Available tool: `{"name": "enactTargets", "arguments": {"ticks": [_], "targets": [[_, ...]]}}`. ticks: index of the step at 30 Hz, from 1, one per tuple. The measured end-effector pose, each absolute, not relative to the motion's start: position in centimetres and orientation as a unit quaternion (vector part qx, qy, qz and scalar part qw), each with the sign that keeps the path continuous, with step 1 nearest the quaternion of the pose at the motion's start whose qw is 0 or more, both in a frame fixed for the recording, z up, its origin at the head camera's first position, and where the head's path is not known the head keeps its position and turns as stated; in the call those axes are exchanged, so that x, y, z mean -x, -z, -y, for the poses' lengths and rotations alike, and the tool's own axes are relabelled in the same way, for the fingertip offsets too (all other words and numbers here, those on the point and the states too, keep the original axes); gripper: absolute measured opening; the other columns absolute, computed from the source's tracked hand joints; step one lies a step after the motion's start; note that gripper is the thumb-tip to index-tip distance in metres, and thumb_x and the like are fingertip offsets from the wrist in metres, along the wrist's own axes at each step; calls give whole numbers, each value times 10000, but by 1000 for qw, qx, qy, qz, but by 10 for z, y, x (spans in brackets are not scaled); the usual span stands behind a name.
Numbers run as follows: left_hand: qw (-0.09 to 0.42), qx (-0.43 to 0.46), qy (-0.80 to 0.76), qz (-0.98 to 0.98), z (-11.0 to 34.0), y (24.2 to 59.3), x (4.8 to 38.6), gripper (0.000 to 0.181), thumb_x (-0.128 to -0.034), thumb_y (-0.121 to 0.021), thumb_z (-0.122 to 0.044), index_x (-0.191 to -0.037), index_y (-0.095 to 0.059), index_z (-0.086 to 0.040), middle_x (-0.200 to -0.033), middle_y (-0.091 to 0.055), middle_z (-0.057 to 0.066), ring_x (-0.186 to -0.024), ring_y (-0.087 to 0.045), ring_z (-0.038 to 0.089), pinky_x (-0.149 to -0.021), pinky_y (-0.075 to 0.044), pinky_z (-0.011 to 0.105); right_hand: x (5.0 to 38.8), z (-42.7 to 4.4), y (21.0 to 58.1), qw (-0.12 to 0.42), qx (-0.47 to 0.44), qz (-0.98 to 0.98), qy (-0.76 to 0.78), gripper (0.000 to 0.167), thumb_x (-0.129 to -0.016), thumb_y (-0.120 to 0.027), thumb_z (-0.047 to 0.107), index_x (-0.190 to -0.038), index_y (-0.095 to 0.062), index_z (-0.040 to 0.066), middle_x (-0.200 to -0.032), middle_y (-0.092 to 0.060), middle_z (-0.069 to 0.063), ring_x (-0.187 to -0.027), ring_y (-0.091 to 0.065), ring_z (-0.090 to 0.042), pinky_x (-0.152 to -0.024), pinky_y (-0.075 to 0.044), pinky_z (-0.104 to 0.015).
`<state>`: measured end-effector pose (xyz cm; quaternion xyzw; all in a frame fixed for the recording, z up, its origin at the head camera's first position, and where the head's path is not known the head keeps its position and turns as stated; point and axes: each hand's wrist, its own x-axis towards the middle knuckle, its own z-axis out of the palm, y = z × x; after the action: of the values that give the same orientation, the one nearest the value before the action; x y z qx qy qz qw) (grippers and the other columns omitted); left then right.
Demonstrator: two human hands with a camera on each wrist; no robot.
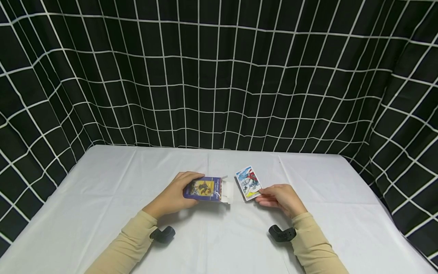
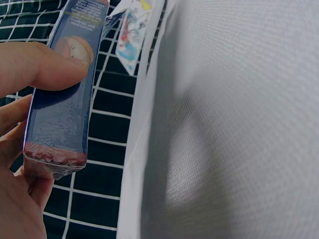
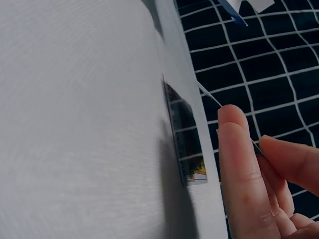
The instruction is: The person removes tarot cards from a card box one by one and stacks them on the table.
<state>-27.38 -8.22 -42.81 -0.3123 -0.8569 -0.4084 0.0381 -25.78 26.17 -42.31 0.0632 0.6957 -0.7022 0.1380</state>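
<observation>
My left hand (image 1: 176,194) grips a blue-purple tarot card box (image 1: 202,188) with a yellow picture on its front. The box's white end flap (image 1: 227,191) stands open toward the right. In the left wrist view the thumb presses the narrow side of the box (image 2: 60,119). Across from the flap, my right hand (image 1: 282,198) pinches a picture card (image 1: 251,180) by its lower right corner. The right wrist view shows that held card edge-on as a thin line (image 3: 209,93). Beneath it another glossy card (image 3: 187,134) lies on the cloth.
A white cloth covers the table (image 1: 239,243). Black curtains with a white grid (image 1: 215,76) enclose the back and both sides. A black curved device sits on the left wrist (image 1: 163,234) and a similar black device (image 1: 282,233) on the right.
</observation>
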Motion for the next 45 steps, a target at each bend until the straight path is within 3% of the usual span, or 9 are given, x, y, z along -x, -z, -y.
{"name": "enactTargets", "arguments": {"ticks": [8,22,30,45], "targets": [[35,311,410,857,82,429,274,731,-711,-800,-80,-1395,-550,-138,-1389,-564,83,-1287,-458,285,-1112,-377,535,258,-260,426,139,-72,-707,690,243,-963,-553,34,-1102,-504,-159,-750,-741,-53,-699,-729,-99,-692,-600,-228],[35,311,411,856,82,432,275,729,-713,-804,-86,-1394,-550,-139,-1399,-561,85,-1289,-458,288,-1114,-375,538,259,-259,433,142,-72,-694,702,134,-936,-529,-22,-1027,-545,-119,-735,-737,-50,-704,-728,-101,-701,-596,-212],[38,314,407,857,82,430,274,720,-717,-802,-97,-1391,-551,-125,-1392,-564,96,-1290,-461,298,-1113,-375,548,259,-258,435,147,-92,-718,674,200,-926,-579,24,-1039,-545,-138,-667,-723,-46,-612,-713,-87,-629,-593,-217],[37,315,411,855,83,430,275,718,-719,-805,-90,-1390,-552,-126,-1390,-563,98,-1290,-460,302,-1114,-373,551,256,-256,435,158,-115,-777,599,172,-912,-642,91,-929,-595,-73,-568,-682,-9,-516,-672,-74,-526,-568,-214]]}}
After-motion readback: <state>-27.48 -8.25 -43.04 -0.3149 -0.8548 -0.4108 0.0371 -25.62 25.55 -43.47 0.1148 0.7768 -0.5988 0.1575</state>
